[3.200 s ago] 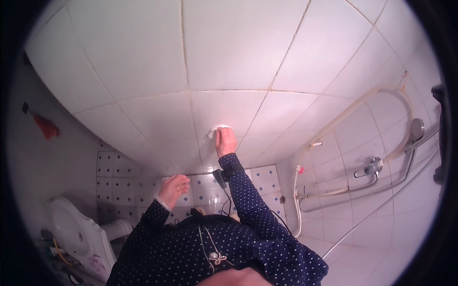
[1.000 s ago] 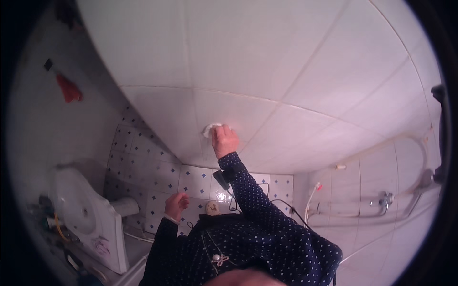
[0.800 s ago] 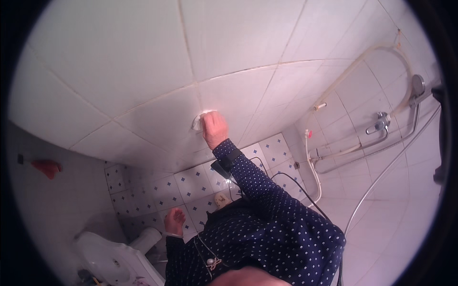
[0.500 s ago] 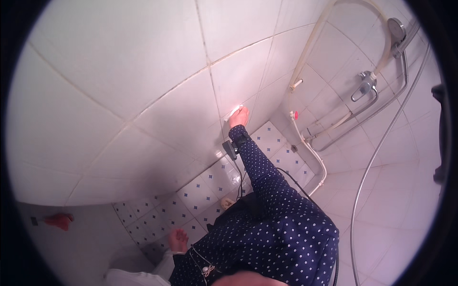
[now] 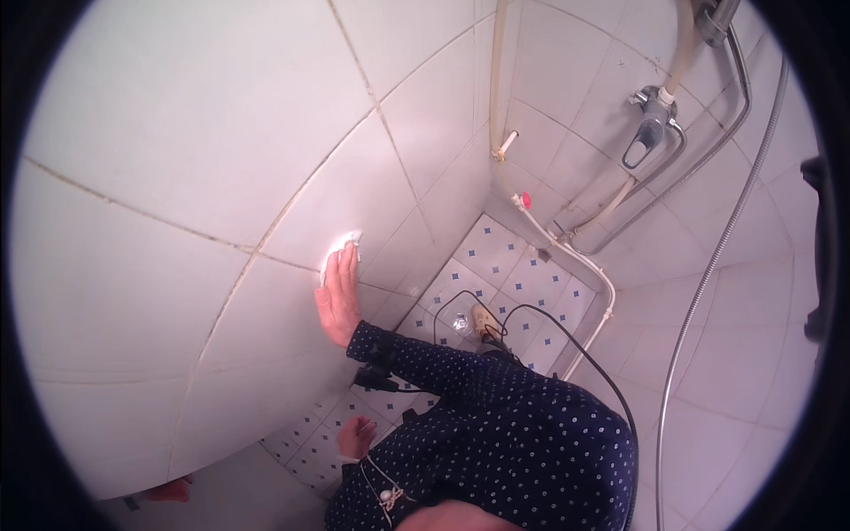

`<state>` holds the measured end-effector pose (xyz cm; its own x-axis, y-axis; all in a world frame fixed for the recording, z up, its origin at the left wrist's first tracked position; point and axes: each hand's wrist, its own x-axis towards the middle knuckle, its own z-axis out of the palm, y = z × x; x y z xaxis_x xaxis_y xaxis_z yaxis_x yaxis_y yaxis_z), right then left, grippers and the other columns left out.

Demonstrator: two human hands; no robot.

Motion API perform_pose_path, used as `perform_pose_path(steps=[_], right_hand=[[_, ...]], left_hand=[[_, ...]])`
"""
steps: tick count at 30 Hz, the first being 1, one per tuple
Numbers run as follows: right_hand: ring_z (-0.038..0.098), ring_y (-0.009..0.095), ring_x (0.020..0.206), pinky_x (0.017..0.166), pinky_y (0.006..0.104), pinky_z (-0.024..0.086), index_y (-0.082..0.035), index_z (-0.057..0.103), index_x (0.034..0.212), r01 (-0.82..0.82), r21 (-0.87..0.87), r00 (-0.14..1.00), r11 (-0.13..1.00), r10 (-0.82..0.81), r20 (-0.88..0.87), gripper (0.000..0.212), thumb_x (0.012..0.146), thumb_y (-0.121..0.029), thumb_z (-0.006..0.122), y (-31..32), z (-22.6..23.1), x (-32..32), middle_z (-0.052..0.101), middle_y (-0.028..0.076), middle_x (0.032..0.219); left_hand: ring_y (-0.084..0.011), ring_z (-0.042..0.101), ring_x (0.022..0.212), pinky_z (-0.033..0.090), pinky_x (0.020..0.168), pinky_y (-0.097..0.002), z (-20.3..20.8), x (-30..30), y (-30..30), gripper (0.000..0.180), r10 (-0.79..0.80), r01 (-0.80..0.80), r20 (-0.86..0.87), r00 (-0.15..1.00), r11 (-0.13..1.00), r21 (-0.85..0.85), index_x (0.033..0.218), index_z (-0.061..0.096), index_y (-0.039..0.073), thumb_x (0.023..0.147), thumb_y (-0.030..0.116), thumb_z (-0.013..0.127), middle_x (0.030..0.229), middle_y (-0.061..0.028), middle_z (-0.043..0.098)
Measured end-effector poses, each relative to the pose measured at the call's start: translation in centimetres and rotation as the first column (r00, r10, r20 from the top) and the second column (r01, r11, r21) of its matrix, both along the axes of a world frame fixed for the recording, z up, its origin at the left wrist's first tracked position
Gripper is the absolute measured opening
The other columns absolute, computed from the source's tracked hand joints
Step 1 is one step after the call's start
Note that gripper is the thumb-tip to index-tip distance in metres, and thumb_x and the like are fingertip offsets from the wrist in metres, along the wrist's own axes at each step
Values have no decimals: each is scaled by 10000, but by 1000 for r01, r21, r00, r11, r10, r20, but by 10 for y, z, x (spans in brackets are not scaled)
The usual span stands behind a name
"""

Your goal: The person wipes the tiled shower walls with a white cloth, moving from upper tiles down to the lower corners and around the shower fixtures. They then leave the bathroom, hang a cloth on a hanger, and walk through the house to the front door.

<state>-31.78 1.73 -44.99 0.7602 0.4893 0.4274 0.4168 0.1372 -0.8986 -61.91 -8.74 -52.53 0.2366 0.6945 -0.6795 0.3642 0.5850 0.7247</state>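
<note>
My right hand lies against the white tiled wall, its fingers stretched and pressing a small white cloth onto the tiles. Most of the cloth is hidden under the fingers; its bright edge shows past the fingertips. A grout line runs beside the hand. Lower down, in front of my body and away from the wall, my left hand hangs with its fingers loosely curled and nothing visible in them. A small dark device is strapped at my right wrist, with a black cable running from it.
To the right are a shower mixer tap, a metal shower hose, pipes and a red valve knob. The patterned floor has a round drain; my shoe stands near it. A red object is at lower left.
My right hand has moved left along the wall with the cloth, its fingers now more stretched out. The view has shifted, and more of my shoe shows. My left hand stays low.
</note>
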Motion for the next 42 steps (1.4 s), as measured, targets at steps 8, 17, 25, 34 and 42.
perform_pose_path(steps=[8, 17, 25, 34, 42], right_hand=[[0, 362, 1458, 1172, 411, 61, 58, 64, 1485, 330, 68, 804, 941, -243, -542, 649, 1014, -333, 278, 11, -39, 192, 0, 274, 1555], [-44, 459, 1432, 1157, 515, 42, 57, 87, 1484, -73, 125, 996, 989, 66, 63, 616, 1004, -240, 333, -11, 14, 54, -44, 301, 1542], [-15, 394, 1450, 1176, 417, 55, 42, 66, 1489, 265, 152, 949, 952, -229, -218, 644, 1035, -382, 235, 6, 4, 235, -20, 278, 1551], [3, 361, 1458, 1170, 462, 45, 35, 56, 1493, 135, -11, 972, 991, -134, -192, 704, 1016, -450, 236, -19, 17, 227, 10, 265, 1556], [8, 372, 1457, 1161, 487, 3, 17, 67, 1500, 158, 13, 983, 987, -156, -96, 669, 1022, -423, 227, -43, 58, 266, 39, 266, 1555]], left_hand=[[-225, 659, 801, 537, 675, -310, 41, 41, 8, 231, 82, -82, -2, 997, 993, -83, 1052, 603, 35, 956, 240, 555, 974, -99, 657], [-184, 646, 754, 518, 643, -284, 42, 68, 34, 232, -66, 73, 117, 991, 995, -62, 1023, 606, 39, 959, 260, 574, 958, -87, 662], [-161, 650, 751, 515, 650, -271, 44, 93, 42, 236, -65, 64, 39, 997, 997, 35, 1032, 611, 41, 955, 263, 590, 958, -71, 671], [-158, 653, 768, 508, 669, -263, 28, 159, 42, 261, -212, 212, 53, 976, 977, 1, 1007, 623, 26, 948, 280, 599, 958, -82, 676], [-150, 645, 763, 503, 681, -255, 42, 223, 45, 256, -222, 217, 37, 974, 972, 94, 998, 634, 26, 948, 275, 600, 954, -83, 677]])
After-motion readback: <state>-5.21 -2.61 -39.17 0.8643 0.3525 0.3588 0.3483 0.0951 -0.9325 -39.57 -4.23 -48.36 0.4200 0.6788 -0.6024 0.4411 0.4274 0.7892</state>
